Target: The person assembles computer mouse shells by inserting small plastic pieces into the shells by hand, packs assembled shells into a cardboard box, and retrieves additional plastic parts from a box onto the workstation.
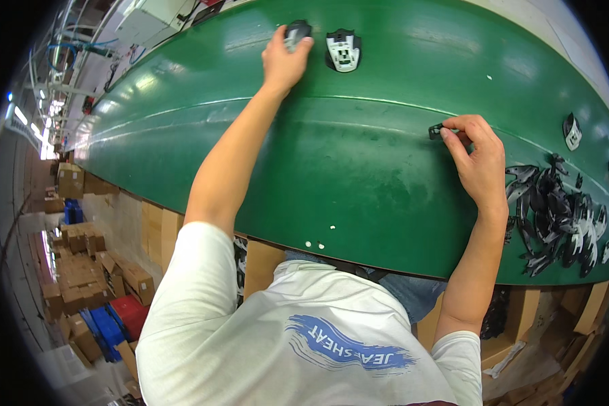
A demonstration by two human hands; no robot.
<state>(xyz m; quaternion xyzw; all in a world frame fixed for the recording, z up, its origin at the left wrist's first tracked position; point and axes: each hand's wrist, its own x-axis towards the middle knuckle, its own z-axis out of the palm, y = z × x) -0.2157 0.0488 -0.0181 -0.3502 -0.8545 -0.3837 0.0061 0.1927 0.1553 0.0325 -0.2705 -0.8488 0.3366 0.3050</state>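
Note:
At the far side of the green table [358, 176], my left hand [285, 64] has its fingers closed around a black and grey plastic shell [297, 34], slightly blurred. Just right of it lies a white and black plastic shell [344, 53], shaped like a computer mouse, with cutouts in its white face. My right hand [479, 152] pinches a small black plastic part [435, 131] between thumb and fingertips, held over the table's right half. The part's exact kind is too small to make out.
Black and white curved plastic parts [551, 210] lie heaped at the right. Another white and black shell [572, 132] lies beyond them. Small white bits [321, 246] sit near the table's front edge. Cardboard boxes [81, 240] and blue crates [103, 326] stand on the floor at left.

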